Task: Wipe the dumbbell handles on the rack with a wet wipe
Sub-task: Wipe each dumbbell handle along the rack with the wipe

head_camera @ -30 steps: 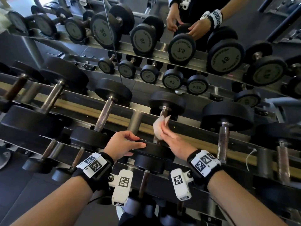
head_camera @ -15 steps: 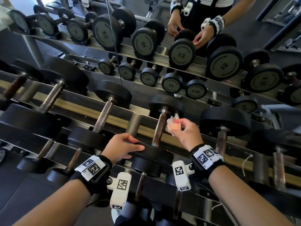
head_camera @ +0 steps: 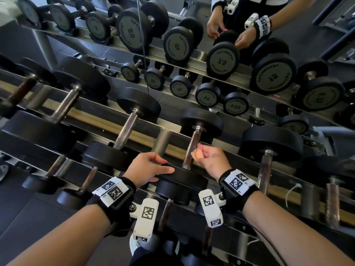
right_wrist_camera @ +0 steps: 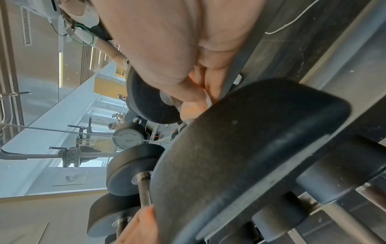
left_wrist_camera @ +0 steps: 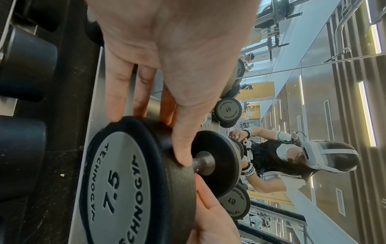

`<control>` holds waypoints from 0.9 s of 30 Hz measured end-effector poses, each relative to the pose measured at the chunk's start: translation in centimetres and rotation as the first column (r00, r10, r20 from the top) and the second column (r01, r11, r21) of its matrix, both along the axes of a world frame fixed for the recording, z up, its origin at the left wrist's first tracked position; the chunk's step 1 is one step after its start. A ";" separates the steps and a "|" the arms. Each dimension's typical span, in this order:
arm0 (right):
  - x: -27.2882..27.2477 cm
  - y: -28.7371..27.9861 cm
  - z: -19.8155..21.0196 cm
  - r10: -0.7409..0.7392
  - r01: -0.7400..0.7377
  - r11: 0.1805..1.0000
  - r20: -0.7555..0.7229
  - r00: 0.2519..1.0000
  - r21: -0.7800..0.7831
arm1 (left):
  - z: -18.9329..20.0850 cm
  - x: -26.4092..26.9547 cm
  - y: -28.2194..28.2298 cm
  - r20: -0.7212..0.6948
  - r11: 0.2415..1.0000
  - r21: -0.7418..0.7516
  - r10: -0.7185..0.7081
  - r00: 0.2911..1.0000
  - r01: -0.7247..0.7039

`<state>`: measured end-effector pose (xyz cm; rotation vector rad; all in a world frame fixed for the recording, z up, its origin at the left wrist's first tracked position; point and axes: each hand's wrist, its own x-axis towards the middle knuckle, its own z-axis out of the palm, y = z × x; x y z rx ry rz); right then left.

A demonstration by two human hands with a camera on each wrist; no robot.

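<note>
Taking the 7.5 dumbbell [head_camera: 189,150] on the rack's [head_camera: 157,140] upper tier as landmark, and going left to right.

Far left of it: heavier dumbbells [head_camera: 65,110] side by side on the same tier, black heads on the rails, metal handles bridging the gap.

Just left: another dumbbell [head_camera: 126,131] with a bare steel handle, then a grey cross tube [head_camera: 160,141] of the rack between the two.

On its near head [left_wrist_camera: 133,184]: left hand [head_camera: 148,167] resting over the rim, fingers [left_wrist_camera: 119,92] relaxed and straight down the far side, thumb [left_wrist_camera: 183,143] laid across the top edge near the handle collar. Grey face plate reading 7.5 in the left wrist view.

At its middle: brownish, rusty handle [head_camera: 192,148], running from near head to far head [head_camera: 201,120], tilted slightly.

Touching the handle's right side: wet wipe [head_camera: 197,155], bunched, stained orange-pink, pinched in the curled fingers and thumb of the right hand [head_camera: 212,162]. Same wad [right_wrist_camera: 192,109] visible in the right wrist view, pressed between fingertips beside the near head's rim.

Right of it: a larger dumbbell [head_camera: 269,148] with a mottled handle, then one more, partly cut off.

Beyond it: mirror [head_camera: 211,45] reflecting numbered dumbbell faces and both hands.
</note>
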<state>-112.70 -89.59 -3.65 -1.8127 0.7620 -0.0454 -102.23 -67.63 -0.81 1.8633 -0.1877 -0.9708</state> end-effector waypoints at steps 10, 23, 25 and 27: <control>-0.1 0.8 2.1 0.033 -0.034 0.997 -0.011 0.999 -0.072 | 0.2 0.0 -0.1 0.012 1.000 0.018 -0.008 1.000 0.008; 1.3 1.1 1.8 -0.052 0.048 0.994 -0.038 0.998 -0.101 | 1.4 -0.1 -0.3 0.027 0.998 0.042 -0.041 0.999 0.040; 1.3 1.8 0.9 -0.084 0.076 0.991 -0.069 0.994 -0.112 | 1.5 -0.1 -0.3 0.036 0.997 0.050 -0.056 0.998 0.054; 1.0 2.1 0.8 -0.102 0.096 0.992 -0.076 0.992 -0.075 | 1.5 0.0 -0.3 0.043 0.996 0.054 -0.073 0.996 0.071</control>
